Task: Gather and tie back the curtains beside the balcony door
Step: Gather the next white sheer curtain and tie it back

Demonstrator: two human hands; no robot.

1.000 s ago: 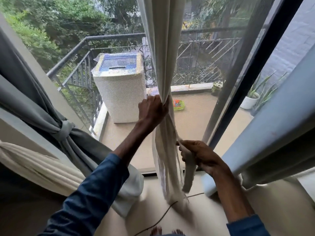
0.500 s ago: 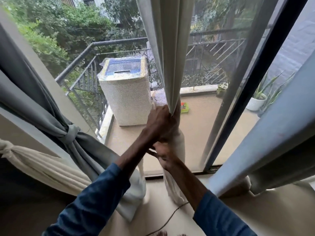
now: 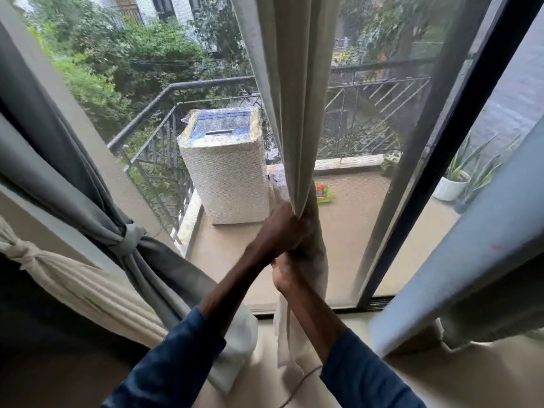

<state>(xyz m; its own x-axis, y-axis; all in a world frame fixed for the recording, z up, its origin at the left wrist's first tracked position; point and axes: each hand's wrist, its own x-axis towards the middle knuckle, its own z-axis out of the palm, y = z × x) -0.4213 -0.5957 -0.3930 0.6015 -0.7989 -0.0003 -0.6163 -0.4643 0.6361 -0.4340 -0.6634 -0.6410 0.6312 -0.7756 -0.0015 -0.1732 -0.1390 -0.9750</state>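
Observation:
A cream curtain [image 3: 290, 92] hangs down the middle of the doorway, gathered into a narrow bunch. My left hand [image 3: 282, 231] grips the bunch at its waist. Just below, my right hand [image 3: 287, 270] holds the curtain's lower part, which is folded up against the bunch; its tail [image 3: 284, 340] hangs to the floor. On the left, a grey curtain [image 3: 73, 195] is tied back with a grey knot [image 3: 131, 238], and a second cream curtain [image 3: 82, 290] is knotted below it.
The dark sliding-door frame [image 3: 441, 148] slants at the right beside a pale blue curtain [image 3: 471, 260]. Outside, a covered washing machine [image 3: 226, 169], railing [image 3: 153, 145], potted plant [image 3: 453, 187] and small green item [image 3: 323, 194] are on the balcony. A thin cord [image 3: 300, 384] lies on the floor.
My right hand rose from low at the right, lifting the curtain's lower part up under my left hand. The view shifted slightly; my left hand kept its grip.

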